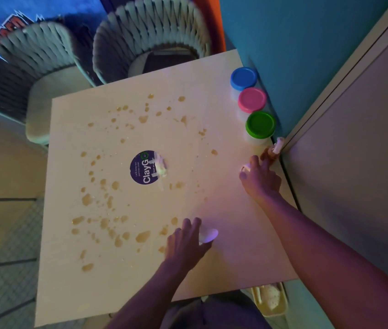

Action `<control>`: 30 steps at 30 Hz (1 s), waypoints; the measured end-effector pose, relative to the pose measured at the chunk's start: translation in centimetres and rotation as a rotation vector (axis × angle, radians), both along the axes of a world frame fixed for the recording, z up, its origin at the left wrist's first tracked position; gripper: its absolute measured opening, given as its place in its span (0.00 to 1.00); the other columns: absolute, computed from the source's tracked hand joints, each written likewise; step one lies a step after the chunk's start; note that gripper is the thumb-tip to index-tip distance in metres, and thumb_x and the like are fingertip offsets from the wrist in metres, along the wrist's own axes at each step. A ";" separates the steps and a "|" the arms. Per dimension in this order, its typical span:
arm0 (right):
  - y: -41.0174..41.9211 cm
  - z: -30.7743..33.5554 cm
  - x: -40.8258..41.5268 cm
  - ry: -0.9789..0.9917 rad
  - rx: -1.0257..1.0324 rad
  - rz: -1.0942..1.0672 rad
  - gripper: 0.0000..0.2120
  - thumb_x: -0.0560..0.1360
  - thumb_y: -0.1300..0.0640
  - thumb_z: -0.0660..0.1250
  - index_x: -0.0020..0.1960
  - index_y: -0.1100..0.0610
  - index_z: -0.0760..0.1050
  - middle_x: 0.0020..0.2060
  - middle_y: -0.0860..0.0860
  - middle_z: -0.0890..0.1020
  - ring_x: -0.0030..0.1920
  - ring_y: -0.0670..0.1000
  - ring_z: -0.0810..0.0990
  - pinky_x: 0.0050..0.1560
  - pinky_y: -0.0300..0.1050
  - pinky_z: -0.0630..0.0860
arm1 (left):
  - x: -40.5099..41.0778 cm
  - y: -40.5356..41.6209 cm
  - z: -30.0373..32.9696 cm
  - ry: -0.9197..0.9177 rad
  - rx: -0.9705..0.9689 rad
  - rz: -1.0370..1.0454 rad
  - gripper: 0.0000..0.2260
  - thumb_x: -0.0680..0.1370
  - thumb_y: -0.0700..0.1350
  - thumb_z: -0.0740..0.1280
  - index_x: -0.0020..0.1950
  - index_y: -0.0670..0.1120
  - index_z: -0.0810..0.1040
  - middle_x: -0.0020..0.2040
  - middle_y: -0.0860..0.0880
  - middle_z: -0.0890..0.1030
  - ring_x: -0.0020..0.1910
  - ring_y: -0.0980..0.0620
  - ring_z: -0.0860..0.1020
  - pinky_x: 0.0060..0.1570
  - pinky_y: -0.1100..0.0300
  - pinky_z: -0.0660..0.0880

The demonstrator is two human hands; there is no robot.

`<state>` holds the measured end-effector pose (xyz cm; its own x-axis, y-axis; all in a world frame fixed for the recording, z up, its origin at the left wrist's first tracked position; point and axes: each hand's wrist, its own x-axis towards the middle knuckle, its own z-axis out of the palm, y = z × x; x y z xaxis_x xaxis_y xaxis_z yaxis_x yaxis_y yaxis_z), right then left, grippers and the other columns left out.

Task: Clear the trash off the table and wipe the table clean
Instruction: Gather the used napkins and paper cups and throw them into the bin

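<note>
A pale square table (223,96) is spattered with several brown liquid spots (143,236) around a round purple "ClayGo" sticker (144,167). A crumpled clear-white scrap (162,166) lies on the sticker's right side. My left hand (185,243) is near the front edge, with fingers and thumb round a white oval piece (209,234). At the right edge my right hand (260,178) pinches a small white scrap (245,167). Just beyond its fingertips, against the wall, sits a brown and white bit of trash (272,149).
Three tubs with blue (243,77), pink (251,99) and green (260,124) lids line the table's right edge by the teal wall. Two woven chairs (150,32) stand at the far side. A yellowish tray (271,301) holding crumpled paper sits below the front right corner.
</note>
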<state>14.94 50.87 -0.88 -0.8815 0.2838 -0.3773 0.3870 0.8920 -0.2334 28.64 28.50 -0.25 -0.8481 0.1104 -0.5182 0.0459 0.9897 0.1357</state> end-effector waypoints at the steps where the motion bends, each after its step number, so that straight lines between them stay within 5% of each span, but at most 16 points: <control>1: 0.0 0.0 0.1 -0.008 0.005 0.014 0.18 0.79 0.47 0.61 0.64 0.54 0.65 0.63 0.60 0.70 0.55 0.66 0.78 0.52 0.53 0.72 | 0.0 0.0 0.1 -0.008 0.003 -0.002 0.25 0.78 0.68 0.60 0.67 0.53 0.65 0.60 0.49 0.73 0.51 0.43 0.79 0.40 0.53 0.70; 9: -0.4 1.0 2.4 -0.004 -0.083 -0.020 0.17 0.80 0.44 0.58 0.64 0.53 0.68 0.60 0.58 0.72 0.55 0.66 0.78 0.54 0.53 0.71 | -0.7 0.3 0.6 0.060 0.090 -0.015 0.19 0.78 0.63 0.62 0.62 0.53 0.73 0.57 0.50 0.74 0.50 0.45 0.79 0.39 0.56 0.71; 17: -2.3 2.5 9.1 0.049 -0.245 -0.209 0.14 0.81 0.42 0.56 0.62 0.47 0.68 0.58 0.56 0.74 0.52 0.65 0.78 0.49 0.51 0.70 | -1.7 0.6 2.6 0.178 0.168 -0.059 0.16 0.79 0.62 0.62 0.57 0.52 0.76 0.53 0.51 0.78 0.52 0.45 0.79 0.40 0.56 0.65; 27: -6.9 3.2 18.8 0.088 -0.341 -0.540 0.15 0.81 0.40 0.55 0.63 0.44 0.68 0.58 0.54 0.75 0.54 0.63 0.79 0.51 0.50 0.71 | -0.1 -0.6 2.9 0.207 0.318 -0.241 0.18 0.78 0.64 0.62 0.54 0.51 0.76 0.51 0.50 0.80 0.51 0.41 0.80 0.41 0.53 0.71; 30: -8.3 2.7 22.2 0.118 -0.360 -0.545 0.24 0.77 0.35 0.47 0.63 0.46 0.69 0.60 0.51 0.75 0.55 0.60 0.78 0.49 0.48 0.70 | 1.1 -0.9 3.0 0.201 0.353 -0.338 0.18 0.78 0.65 0.61 0.54 0.52 0.75 0.51 0.51 0.80 0.50 0.42 0.81 0.39 0.54 0.70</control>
